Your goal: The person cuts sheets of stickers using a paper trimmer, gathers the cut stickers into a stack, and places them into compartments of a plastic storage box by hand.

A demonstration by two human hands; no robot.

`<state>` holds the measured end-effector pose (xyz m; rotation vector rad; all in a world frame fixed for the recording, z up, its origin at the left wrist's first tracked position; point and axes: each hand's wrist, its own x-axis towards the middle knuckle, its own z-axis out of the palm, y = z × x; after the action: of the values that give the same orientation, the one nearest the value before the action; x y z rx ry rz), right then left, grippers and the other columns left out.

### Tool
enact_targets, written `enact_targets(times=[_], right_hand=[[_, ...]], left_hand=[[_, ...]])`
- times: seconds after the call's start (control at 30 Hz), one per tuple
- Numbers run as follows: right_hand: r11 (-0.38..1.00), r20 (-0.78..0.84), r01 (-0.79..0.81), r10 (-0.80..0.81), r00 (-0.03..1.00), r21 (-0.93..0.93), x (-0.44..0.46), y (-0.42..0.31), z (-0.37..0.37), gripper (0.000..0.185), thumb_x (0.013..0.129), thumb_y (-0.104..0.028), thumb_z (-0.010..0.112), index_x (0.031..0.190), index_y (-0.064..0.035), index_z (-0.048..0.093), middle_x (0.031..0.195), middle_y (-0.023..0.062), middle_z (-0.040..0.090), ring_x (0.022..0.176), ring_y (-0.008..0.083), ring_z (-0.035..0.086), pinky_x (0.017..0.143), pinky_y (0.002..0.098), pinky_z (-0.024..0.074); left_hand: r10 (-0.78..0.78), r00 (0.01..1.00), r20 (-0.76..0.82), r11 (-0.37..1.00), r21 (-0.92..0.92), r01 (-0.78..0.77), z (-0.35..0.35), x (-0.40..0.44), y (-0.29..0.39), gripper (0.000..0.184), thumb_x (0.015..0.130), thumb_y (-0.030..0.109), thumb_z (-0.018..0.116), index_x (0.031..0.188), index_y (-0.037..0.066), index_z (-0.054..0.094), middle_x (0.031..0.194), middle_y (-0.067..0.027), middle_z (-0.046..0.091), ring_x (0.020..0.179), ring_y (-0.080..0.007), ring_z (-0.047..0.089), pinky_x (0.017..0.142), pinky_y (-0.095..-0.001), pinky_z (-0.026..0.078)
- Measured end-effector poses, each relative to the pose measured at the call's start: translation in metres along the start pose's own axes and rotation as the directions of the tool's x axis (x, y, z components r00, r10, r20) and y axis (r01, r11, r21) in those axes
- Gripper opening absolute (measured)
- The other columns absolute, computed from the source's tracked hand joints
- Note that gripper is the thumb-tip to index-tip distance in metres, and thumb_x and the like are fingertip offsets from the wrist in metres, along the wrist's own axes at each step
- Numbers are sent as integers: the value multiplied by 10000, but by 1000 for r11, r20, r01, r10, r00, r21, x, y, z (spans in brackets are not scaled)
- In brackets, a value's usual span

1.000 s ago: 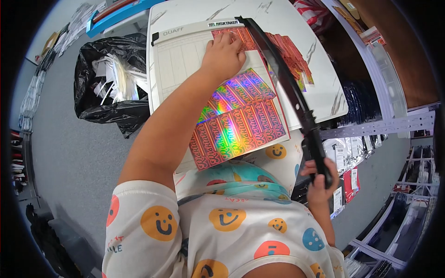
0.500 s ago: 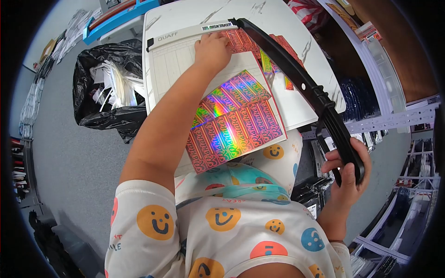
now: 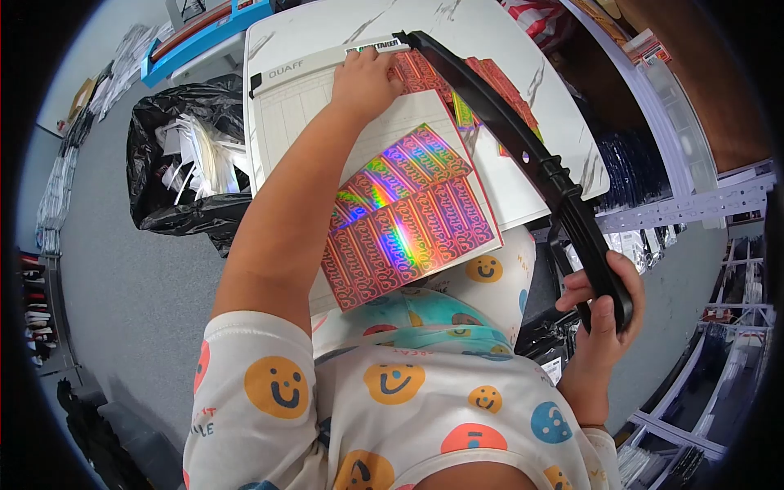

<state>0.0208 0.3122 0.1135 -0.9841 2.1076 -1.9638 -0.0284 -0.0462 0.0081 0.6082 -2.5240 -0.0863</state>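
Observation:
A guillotine paper cutter with a pale base point(image 3: 294, 139) and a long black blade arm point(image 3: 506, 131) lies across the table. My right hand point(image 3: 604, 306) is closed around the arm's handle end, which is raised off the base. At the cutter's far edge, my left hand point(image 3: 367, 82) lies with fingers laid out over the white ruler bar point(image 3: 286, 72). A red patterned sheet point(image 3: 420, 73) shows beside its thumb, partly under the blade arm. Nearer my body, two shiny rainbow sticker sheets point(image 3: 408, 237) overlap on the base.
A white marbled table point(image 3: 327, 24) holds the cutter. Beyond the arm lie more red sheets point(image 3: 502, 90). A black rubbish bag point(image 3: 184, 216) with paper strips stands on the floor to the left. Shelving point(image 3: 686, 196) runs along the right, and a blue machine point(image 3: 204, 37) stands at upper left.
The view has shifted slightly, moving the cutter a little left in the frame. My left hand stays by the ruler bar, and my right hand keeps its grip with the arm raised.

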Motion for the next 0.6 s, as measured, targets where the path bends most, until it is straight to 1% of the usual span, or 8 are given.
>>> enact_targets(times=[0.07, 0.17, 0.27, 0.37, 0.47, 0.57, 0.6], right_hand=[[1000, 7, -4, 4, 1000, 1, 0, -1, 0, 482, 794, -314, 561, 1107, 28, 432, 784, 157, 566, 589, 147, 564, 568, 228, 455], [1000, 7, -16, 16, 1000, 11, 0, -2, 0, 488, 793, -317, 562, 1107, 31, 430, 785, 155, 565, 597, 145, 565, 576, 226, 453], [1000, 16, -16, 16, 1000, 16, 1, -2, -1, 486, 794, -313, 561, 1107, 34, 429, 788, 154, 562, 603, 143, 565, 582, 226, 451], [1000, 11, -17, 16, 1000, 21, 1, -2, -1, 477, 797, -302, 557, 1107, 37, 428, 791, 156, 558, 605, 143, 564, 581, 228, 449], [999, -1, -27, 27, 1000, 24, 0, -4, 1, 457, 801, -281, 548, 1103, 42, 430, 794, 160, 553, 595, 147, 558, 574, 235, 446], [1000, -16, -19, 20, 1000, 12, 0, -2, 1, 457, 800, -284, 543, 1100, 43, 434, 788, 155, 551, 579, 153, 549, 568, 234, 442], [1000, -30, -26, 26, 999, -12, -1, -3, 2, 470, 798, -302, 543, 1099, 42, 434, 792, 156, 552, 573, 149, 544, 562, 236, 440]], left_hand=[[-10, 1000, 23, 999, -40, 10, -2, 1, -3, 259, 693, 197, 553, 930, 93, 566, 907, -93, 543, 920, -272, 492, 782, -346, 418], [-79, 994, 74, 926, -364, 101, 0, 4, -18, 243, 705, 138, 564, 933, 54, 554, 903, -116, 549, 925, -264, 503, 782, -317, 418], [-126, 990, -62, 825, -561, 70, -2, -2, -29, 161, 710, 100, 509, 850, 43, 564, 880, -125, 541, 850, -282, 511, 761, -333, 418], [-110, 990, -88, 811, -583, 39, -11, -7, -32, 180, 741, 66, 486, 901, 38, 563, 866, -125, 561, 847, -248, 525, 756, -299, 420], [-304, 941, 150, 578, -756, 307, -31, -13, -47, 217, 797, 124, 497, 992, 33, 530, 966, -63, 545, 889, -152, 523, 756, -247, 384], [-412, 902, 130, 410, -857, 311, -50, -36, -93, 235, 812, 157, 489, 1013, 44, 534, 926, -34, 552, 869, -105, 502, 721, -206, 363], [-478, 872, 107, 456, -818, 351, -58, -48, -115, 251, 806, 166, 498, 1022, 44, 534, 879, -33, 570, 844, -92, 505, 688, -203, 356]])
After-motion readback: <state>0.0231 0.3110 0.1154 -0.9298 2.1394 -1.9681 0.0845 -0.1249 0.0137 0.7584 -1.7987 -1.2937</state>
